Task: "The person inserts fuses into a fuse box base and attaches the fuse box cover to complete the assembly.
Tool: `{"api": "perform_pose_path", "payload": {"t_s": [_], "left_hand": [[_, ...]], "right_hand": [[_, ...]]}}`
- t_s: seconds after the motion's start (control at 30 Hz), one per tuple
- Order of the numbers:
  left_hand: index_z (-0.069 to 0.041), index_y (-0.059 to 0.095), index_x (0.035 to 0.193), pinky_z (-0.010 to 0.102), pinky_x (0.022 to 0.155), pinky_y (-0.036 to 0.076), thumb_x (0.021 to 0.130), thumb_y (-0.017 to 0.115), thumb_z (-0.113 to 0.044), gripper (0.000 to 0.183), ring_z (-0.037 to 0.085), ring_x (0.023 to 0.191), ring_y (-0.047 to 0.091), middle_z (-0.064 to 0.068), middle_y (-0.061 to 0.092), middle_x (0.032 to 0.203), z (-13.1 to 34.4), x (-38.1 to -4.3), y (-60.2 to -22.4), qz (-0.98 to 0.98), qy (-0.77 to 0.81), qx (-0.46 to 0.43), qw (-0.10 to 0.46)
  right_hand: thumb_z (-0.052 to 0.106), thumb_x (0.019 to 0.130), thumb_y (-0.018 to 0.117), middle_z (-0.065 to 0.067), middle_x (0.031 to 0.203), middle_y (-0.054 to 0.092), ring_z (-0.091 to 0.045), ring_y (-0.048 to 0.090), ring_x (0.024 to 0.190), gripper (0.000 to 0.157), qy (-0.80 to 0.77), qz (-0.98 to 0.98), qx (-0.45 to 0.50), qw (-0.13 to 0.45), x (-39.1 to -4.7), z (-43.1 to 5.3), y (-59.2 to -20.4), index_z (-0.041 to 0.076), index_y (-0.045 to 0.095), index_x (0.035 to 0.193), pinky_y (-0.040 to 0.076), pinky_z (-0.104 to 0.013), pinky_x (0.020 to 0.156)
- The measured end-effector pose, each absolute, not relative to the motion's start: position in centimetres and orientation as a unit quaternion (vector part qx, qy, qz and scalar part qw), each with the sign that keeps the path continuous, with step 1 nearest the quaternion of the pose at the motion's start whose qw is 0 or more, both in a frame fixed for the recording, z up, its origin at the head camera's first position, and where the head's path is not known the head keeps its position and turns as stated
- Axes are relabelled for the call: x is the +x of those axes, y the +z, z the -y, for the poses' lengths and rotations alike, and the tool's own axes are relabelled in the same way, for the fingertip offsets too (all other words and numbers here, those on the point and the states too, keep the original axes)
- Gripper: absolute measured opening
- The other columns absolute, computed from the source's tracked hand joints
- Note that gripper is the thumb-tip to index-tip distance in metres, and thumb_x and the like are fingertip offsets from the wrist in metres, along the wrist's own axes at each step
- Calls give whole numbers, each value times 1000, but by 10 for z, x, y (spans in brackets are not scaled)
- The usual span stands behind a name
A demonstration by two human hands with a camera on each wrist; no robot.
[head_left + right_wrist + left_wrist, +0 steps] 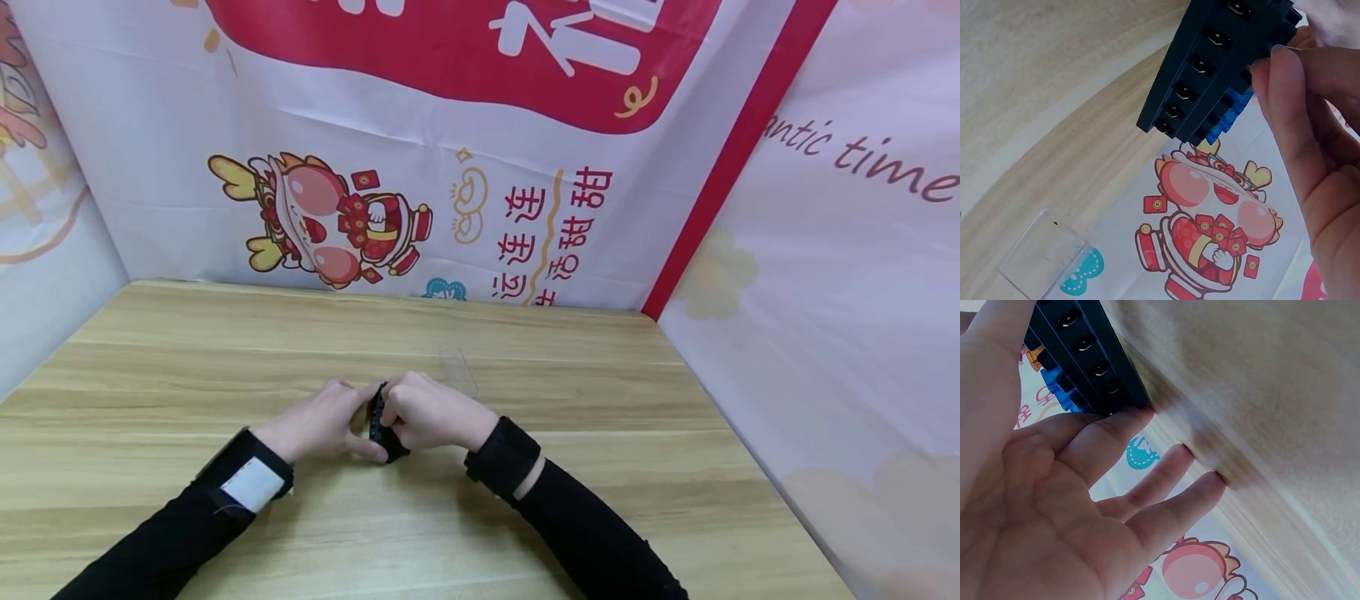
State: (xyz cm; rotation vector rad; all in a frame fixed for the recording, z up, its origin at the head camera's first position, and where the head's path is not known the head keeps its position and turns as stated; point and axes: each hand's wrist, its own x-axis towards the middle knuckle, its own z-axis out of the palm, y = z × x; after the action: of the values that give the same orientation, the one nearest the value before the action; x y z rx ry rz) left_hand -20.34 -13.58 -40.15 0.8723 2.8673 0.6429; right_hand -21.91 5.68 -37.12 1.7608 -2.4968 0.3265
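A black blade fuse box (377, 423) stands on the table between both hands, with a row of metal terminals along its side. Blue fuses (1230, 115) and an orange fuse (1034, 357) sit along its upper face. My left hand (322, 423) grips the box by its ends, thumb at the near end and fingers at the far one; two of its other fingertips touch the table. Curled over the top, my right hand (431, 412) pinches with its fingertips at the fuse row. The fuse between them is mostly hidden.
A clear plastic cover (457, 371) lies on the wooden table (600, 467) just beyond the right hand. Printed cloth walls (420, 208) enclose the table at the back and sides.
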Motion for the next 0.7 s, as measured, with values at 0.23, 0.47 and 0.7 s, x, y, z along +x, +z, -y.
{"api": "perform_pose_path", "payload": {"t_s": [0.23,0.47,0.7], "left_hand": [[-11,56,127,33,68,36,64,79,-57,81,18,81,45,1,52,88,136,-203,-401,-935,209,284,38],[-13,56,126,33,72,38,64,78,-58,80,18,82,46,-1,54,87,136,-203,-399,-935,212,283,38],[-14,56,127,35,74,38,64,78,-58,80,19,86,46,0,55,92,135,-203,-400,-936,212,277,43]], "right_hand": [[-9,71,59,7,55,30,-5,29,54,36,126,808,574,35,-221,-55,-371,17,43,51,23,-11,51],[-8,67,61,8,52,27,-5,25,50,36,142,815,560,33,-220,-53,-372,16,41,49,21,-12,48],[-6,67,62,8,51,27,-3,24,48,35,148,828,541,28,-220,-52,-376,17,41,49,20,-13,46]]}}
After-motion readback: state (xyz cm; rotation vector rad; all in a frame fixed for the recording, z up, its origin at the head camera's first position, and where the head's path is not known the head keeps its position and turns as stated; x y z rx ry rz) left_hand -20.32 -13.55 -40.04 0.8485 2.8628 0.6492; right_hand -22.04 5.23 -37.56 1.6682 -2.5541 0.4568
